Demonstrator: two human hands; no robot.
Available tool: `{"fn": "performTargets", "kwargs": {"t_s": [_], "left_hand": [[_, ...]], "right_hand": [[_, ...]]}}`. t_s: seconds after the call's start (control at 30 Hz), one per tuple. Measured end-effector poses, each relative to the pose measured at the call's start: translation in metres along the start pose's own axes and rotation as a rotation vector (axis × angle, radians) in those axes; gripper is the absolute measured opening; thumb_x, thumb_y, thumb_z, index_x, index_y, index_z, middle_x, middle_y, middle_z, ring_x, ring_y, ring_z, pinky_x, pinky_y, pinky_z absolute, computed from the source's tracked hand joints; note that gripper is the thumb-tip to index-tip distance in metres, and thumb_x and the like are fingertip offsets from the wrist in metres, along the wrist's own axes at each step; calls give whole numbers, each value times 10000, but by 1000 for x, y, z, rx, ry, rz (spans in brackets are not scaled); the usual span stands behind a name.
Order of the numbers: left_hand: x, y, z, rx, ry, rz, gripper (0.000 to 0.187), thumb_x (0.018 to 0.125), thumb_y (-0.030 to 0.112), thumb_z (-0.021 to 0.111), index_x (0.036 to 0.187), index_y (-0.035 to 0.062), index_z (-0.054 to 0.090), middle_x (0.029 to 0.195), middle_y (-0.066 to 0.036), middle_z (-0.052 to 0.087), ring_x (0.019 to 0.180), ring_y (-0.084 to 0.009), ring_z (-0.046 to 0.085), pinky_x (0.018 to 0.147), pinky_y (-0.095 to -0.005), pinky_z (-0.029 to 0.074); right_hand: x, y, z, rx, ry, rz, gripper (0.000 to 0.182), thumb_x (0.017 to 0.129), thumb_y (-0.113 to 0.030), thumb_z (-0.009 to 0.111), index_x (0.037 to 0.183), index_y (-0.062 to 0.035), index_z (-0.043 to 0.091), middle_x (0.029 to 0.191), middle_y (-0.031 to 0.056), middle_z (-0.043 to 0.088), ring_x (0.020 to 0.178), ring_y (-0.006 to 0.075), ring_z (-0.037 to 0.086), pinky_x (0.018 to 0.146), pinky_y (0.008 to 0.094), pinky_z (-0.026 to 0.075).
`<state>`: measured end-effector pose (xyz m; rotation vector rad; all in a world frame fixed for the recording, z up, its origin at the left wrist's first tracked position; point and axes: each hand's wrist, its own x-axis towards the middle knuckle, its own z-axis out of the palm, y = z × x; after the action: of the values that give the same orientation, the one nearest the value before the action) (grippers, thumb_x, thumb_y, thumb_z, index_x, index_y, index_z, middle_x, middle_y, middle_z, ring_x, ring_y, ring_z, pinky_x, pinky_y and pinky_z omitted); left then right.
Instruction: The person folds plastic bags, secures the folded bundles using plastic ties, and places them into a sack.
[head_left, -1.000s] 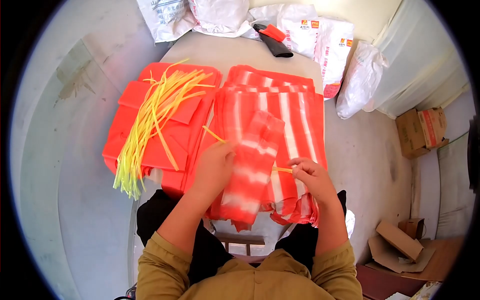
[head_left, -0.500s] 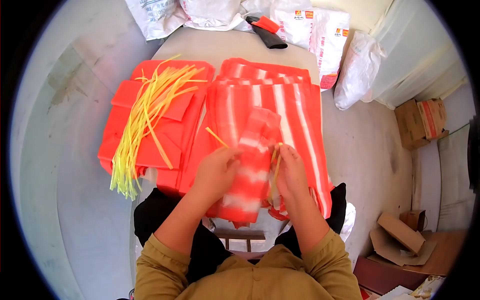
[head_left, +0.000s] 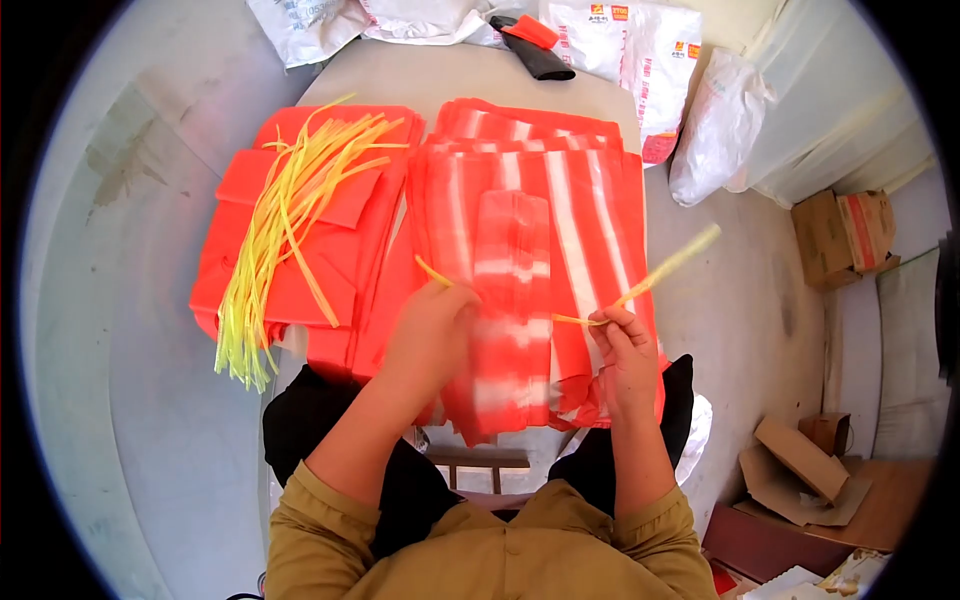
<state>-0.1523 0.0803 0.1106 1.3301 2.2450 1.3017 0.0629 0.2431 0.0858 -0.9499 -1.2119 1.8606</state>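
Note:
A narrow folded red-and-white striped plastic bundle (head_left: pixel 513 265) lies over a wider stack of striped red-and-white plastic sheets (head_left: pixel 610 220). My left hand (head_left: pixel 440 325) is closed at the bundle's left edge, blurred, with a yellow strip end (head_left: pixel 432 270) sticking out above it. To the right of the bundle, my right hand (head_left: pixel 625 345) pinches a yellow strip (head_left: pixel 665 270) that extends up and to the right, with a short piece pointing left toward the bundle. Many loose yellow strips (head_left: pixel 290 220) rest on a red plastic stack (head_left: pixel 225 235) at the left.
White printed sacks (head_left: pixel 650 60) stand past the table's far edge (head_left: pixel 600 95), where a black-and-red item (head_left: pixel 540 60) lies. Cardboard boxes (head_left: pixel 840 240) sit at the right. An opened carton (head_left: pixel 800 475) is at the lower right, and a white sack (head_left: pixel 718 125) leans nearby.
My right hand has moved right and down, drawing the yellow strip away from the bundle. The bundle now lies straighter. My left hand has shifted slightly.

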Motion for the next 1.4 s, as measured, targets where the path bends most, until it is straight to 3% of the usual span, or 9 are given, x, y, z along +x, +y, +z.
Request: {"fn": "performTargets", "kwargs": {"t_s": [0.17,0.27,0.47,0.57,0.77,0.83,0.97,1.17,1.4], "left_hand": [[6,4,-2,165,-10,89,156,914,14,644,1068,24,667,957,-167,685,933,-375,671,798,-422,535],[4,0,8,172,-13,-12,251,901,14,671,1148,43,636,943,-152,694,923,-370,672,776,-419,532],[4,0,10,39,102,109,388,879,-4,704,1249,32,594,984,-137,719,905,-359,686,771,-434,538],[3,-5,7,172,61,244,417,874,1,716,1271,27,590,980,-142,721,901,-351,693,780,-430,544],[4,0,16,-14,160,403,404,842,19,742,1228,32,622,995,-125,712,939,-345,676,823,-455,533],[12,13,13,65,260,304,403,819,29,751,1207,39,642,970,-118,706,965,-347,661,854,-457,518],[18,-2,9,62,56,223,303,789,45,756,1086,45,692,885,-113,680,949,-355,625,859,-454,490],[16,-10,19,-26,77,122,119,828,87,749,868,6,671,803,-146,604,801,-366,579,718,-451,464],[15,-7,19,2,-21,88,120,898,146,696,895,26,693,835,-149,634,820,-361,624,717,-470,497]], "right_hand": [[6,-5,37,-268,-96,-226,98,1016,-22,556,1058,-18,645,1029,70,663,1042,160,628,956,323,506],[16,0,63,-527,-228,-315,144,1010,9,556,1133,-10,627,1047,85,675,964,167,657,882,309,531],[28,8,92,-846,-370,-599,126,900,-24,675,1026,-20,682,947,137,689,836,348,673,714,421,531],[31,5,97,-864,-478,-710,139,845,-27,704,980,-54,718,908,88,698,858,324,658,753,434,492],[25,7,94,-1059,-450,-769,161,831,-47,729,984,-95,743,902,40,704,904,237,626,946,412,396],[24,6,95,-1035,-432,-792,121,836,-75,731,953,-106,734,895,38,701,900,249,630,938,430,397],[29,11,94,-961,-416,-839,103,847,-87,726,947,-113,727,889,47,701,892,263,631,947,448,397],[24,2,99,-817,-335,-553,105,845,-24,709,936,-68,683,875,64,655,872,297,615,854,406,449],[30,-2,96,-1094,-471,-1118,270,769,66,671,1009,-53,709,910,75,637,864,279,587,762,394,486]]}}
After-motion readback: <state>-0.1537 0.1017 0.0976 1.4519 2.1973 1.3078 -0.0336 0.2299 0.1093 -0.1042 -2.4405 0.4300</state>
